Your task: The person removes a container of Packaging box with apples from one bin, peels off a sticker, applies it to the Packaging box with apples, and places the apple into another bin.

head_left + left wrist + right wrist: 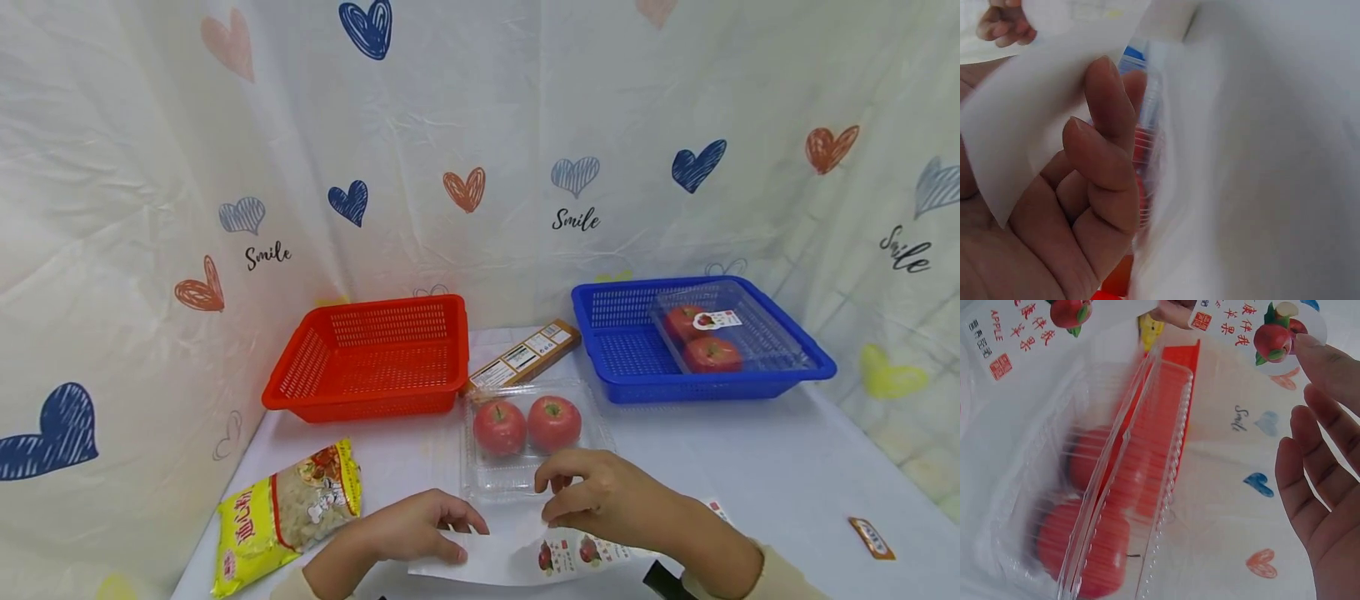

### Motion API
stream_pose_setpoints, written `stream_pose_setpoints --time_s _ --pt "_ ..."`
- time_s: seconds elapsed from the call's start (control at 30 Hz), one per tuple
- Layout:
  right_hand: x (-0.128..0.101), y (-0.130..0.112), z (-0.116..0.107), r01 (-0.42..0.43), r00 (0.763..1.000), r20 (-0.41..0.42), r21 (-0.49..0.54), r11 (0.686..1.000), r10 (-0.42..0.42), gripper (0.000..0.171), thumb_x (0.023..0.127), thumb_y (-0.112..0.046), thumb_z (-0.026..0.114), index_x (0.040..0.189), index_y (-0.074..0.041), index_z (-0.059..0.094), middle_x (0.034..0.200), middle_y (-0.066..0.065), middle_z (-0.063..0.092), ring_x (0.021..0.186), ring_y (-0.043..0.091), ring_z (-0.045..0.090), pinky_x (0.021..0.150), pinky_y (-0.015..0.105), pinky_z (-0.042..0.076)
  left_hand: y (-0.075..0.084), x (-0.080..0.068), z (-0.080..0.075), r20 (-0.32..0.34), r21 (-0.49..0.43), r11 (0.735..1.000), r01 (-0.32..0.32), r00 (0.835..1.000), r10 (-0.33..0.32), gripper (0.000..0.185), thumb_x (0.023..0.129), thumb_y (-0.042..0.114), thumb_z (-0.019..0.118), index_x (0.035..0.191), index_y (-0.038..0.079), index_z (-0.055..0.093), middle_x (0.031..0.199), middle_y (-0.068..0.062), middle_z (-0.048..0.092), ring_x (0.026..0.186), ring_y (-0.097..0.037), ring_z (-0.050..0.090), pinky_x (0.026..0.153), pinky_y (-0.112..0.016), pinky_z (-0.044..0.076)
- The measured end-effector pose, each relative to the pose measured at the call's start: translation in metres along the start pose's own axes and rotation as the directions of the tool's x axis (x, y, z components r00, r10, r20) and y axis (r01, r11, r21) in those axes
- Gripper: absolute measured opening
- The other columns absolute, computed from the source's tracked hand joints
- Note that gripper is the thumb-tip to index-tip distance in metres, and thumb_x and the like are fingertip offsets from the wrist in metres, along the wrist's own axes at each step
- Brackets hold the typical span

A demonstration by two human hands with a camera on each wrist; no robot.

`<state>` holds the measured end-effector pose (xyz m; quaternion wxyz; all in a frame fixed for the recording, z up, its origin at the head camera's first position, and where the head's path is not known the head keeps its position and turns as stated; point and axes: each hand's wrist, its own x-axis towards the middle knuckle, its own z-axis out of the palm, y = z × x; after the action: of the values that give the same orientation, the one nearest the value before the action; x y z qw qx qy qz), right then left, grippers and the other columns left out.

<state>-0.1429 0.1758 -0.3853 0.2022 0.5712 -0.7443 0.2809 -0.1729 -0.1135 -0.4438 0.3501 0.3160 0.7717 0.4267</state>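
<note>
Nearest the person, both hands are working on a white sticker sheet (517, 557) lying at the table's (750, 467) front edge. The left hand (408, 527) is lying low with its fingers curled, pinching the sheet's blank end; the left wrist view is showing the paper held between thumb and bent fingers (1107, 156). The right hand (603, 497) is arching above the printed end, palm down, its fingertips drawn together at the sheet's upper edge; in the right wrist view its fingers (1319, 462) are lying fairly straight, with a fingertip touching an apple sticker (1275, 337), and whether it is truly pinching cannot be told. Just behind the hands, a clear clamshell (525, 433) is sitting with two red apples (527, 425) inside. A yellow snack bag (288, 512) is lying to the left, and a small orange packet (872, 537) well off to the right. Farther back, a brown box (525, 357) is resting between a red basket (375, 358) and a blue basket (622, 342), the latter holding a second clamshell of apples (708, 337).
</note>
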Motion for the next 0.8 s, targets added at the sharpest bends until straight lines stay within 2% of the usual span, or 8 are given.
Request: stream_pose_setpoints --time_s 0.2,0.33,0.47,0.57,0.7,0.77,0.8 --pt "-0.002 0.006 -0.006 -0.019 1.0 -0.024 -0.048 0.999 0.018 0.012 0.076 -0.015 0.071 0.086 -0.021 0.067 0.105 -0.003 0.053 0.092 0.011 0.053 0.08 0.02 0.045 -0.013 0.005 0.003 -0.051 0.157 0.985 0.071 0.997 -0.064 0.023 0.078 0.015 0.067 0.097 0.027 0.066 0.087 0.013 0.061 0.08 -0.005 0.052 0.073 -0.025 0.045" --pt "-0.002 0.009 -0.008 -0.069 0.997 -0.039 -0.049 0.996 0.067 0.018 0.075 -0.009 0.07 0.09 -0.018 0.063 0.105 -0.004 0.055 0.091 0.01 0.056 0.079 0.019 0.046 -0.022 0.01 0.006 -0.037 0.215 0.971 0.101 0.995 -0.095 0.024 0.078 0.015 0.067 0.098 0.028 0.067 0.085 0.014 0.061 0.077 -0.003 0.053 0.071 -0.025 0.046" --pt "-0.002 0.012 -0.011 -0.135 0.991 -0.012 -0.032 0.99 0.135 0.025 0.075 -0.006 0.069 0.095 -0.018 0.061 0.101 -0.006 0.059 0.09 0.007 0.058 0.079 0.016 0.045 -0.027 0.012 0.008 -0.021 0.25 0.966 0.065 0.998 -0.062 0.026 0.078 0.018 0.068 0.102 0.027 0.066 0.084 0.015 0.061 0.073 -0.002 0.053 0.069 -0.022 0.047" --pt "-0.001 0.014 -0.014 -0.176 0.984 0.017 -0.054 0.983 0.177 0.025 0.076 -0.007 0.069 0.096 -0.02 0.061 0.097 -0.011 0.061 0.089 0.004 0.057 0.079 0.014 0.044 -0.03 0.012 0.008 -0.061 0.279 0.96 0.027 0.998 -0.011 0.025 0.079 0.023 0.067 0.104 0.026 0.065 0.08 0.016 0.059 0.071 -0.002 0.053 0.065 -0.02 0.046" --pt "-0.001 0.017 -0.017 -0.219 0.973 0.049 -0.079 0.972 0.224 0.024 0.075 -0.007 0.069 0.094 -0.022 0.062 0.091 -0.015 0.06 0.085 0.001 0.057 0.075 0.016 0.046 -0.034 0.013 0.003 -0.151 0.249 0.968 0.023 0.988 0.015 0.029 0.078 0.03 0.067 0.105 0.019 0.064 0.077 0.013 0.059 0.07 -0.004 0.053 0.061 -0.021 0.046" --pt "0.0 0.019 -0.019 -0.276 0.956 0.079 -0.069 0.959 0.281 0.023 0.076 -0.009 0.069 0.093 -0.023 0.062 0.09 -0.016 0.06 0.083 0.001 0.056 0.074 0.018 0.047 -0.038 0.014 0.0 -0.185 0.157 0.987 0.041 0.983 -0.012 0.038 0.076 0.031 0.069 0.109 0.013 0.06 0.078 0.01 0.06 0.071 -0.006 0.056 0.06 -0.023 0.047" --pt "0.0 0.02 -0.02 -0.314 0.943 0.094 -0.06 0.948 0.318 0.022 0.077 -0.01 0.069 0.092 -0.024 0.062 0.089 -0.017 0.06 0.082 0.0 0.056 0.072 0.019 0.048 -0.04 0.015 -0.002 -0.199 0.081 0.995 0.053 0.979 -0.036 0.044 0.075 0.03 0.07 0.113 0.011 0.057 0.079 0.007 0.061 0.072 -0.008 0.057 0.061 -0.024 0.048"
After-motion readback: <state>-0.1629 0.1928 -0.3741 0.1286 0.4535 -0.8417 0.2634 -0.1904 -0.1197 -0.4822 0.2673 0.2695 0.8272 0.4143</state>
